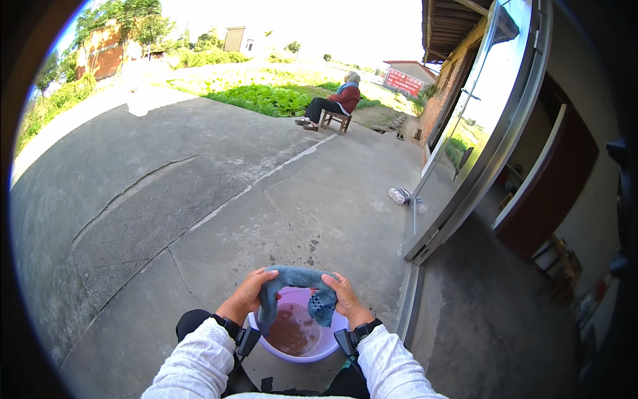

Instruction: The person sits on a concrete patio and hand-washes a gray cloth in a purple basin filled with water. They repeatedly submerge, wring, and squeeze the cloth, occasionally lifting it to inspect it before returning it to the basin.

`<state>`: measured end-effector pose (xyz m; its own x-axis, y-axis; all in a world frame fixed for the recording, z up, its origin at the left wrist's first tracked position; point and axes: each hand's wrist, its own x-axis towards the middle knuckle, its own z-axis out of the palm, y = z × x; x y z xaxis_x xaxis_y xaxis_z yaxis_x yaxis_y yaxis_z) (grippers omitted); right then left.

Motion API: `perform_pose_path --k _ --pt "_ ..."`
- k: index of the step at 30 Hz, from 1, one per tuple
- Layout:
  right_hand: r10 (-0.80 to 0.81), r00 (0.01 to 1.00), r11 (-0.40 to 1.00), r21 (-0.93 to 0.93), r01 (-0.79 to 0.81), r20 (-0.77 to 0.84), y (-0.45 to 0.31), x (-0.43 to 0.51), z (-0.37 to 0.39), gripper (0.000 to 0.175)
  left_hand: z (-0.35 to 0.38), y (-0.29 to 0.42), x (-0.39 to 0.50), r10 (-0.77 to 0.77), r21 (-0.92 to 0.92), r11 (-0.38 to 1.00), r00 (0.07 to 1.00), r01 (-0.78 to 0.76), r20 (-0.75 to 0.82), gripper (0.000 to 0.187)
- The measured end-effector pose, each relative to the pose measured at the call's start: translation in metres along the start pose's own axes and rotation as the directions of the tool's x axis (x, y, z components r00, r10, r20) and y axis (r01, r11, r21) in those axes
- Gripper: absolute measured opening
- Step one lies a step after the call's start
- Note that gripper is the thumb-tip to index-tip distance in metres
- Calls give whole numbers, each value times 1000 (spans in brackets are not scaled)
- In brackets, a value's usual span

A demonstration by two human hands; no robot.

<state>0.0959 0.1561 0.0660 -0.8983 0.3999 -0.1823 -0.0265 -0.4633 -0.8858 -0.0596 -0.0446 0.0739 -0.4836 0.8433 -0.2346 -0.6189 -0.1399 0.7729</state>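
Observation:
A blue-grey cloth (299, 276), perhaps a towel, is stretched between my two hands above a purple plastic basin (311, 357). My left hand (250, 291) grips it on the left, and a length of it droops down over the basin's left side. On the right, my right hand (345, 293) has hold of the other part, whose checked end hangs below the fingers. Brownish water (291, 331) with some foam lies in the basin, which stands on the concrete between my knees. Both wrists wear black straps with devices.
A glass door (448, 134) in a metal frame stands at the right, with a raised sill (411, 304) beside the basin. A pair of slippers (400, 195) lies by the door. Farther off, a person (344, 97) sits on a wooden stool (337, 119) near leafy green plants (259, 99).

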Motion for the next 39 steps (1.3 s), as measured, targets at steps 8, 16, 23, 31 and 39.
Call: perform_pose_path --k 8,16,23,31,39 --pt "-41 994 994 98 52 -106 10 1 0 29 -7 -22 11 -137 73 988 990 139 -36 31" --pt "-37 989 990 132 56 -143 25 12 -13 32 -3 -33 11 -100 175 978 991 114 -88 42" --pt "-155 979 936 -337 104 -129 29 7 17 48 1 -39 21 -164 -88 985 968 149 -191 23" --pt "-389 820 384 -735 558 420 52 -20 82 17 -32 -83 58 -222 -6 973 919 233 -327 44" --pt "-570 804 281 -879 385 169 96 16 59 33 -39 -140 63 -200 -307 943 953 124 -227 31"
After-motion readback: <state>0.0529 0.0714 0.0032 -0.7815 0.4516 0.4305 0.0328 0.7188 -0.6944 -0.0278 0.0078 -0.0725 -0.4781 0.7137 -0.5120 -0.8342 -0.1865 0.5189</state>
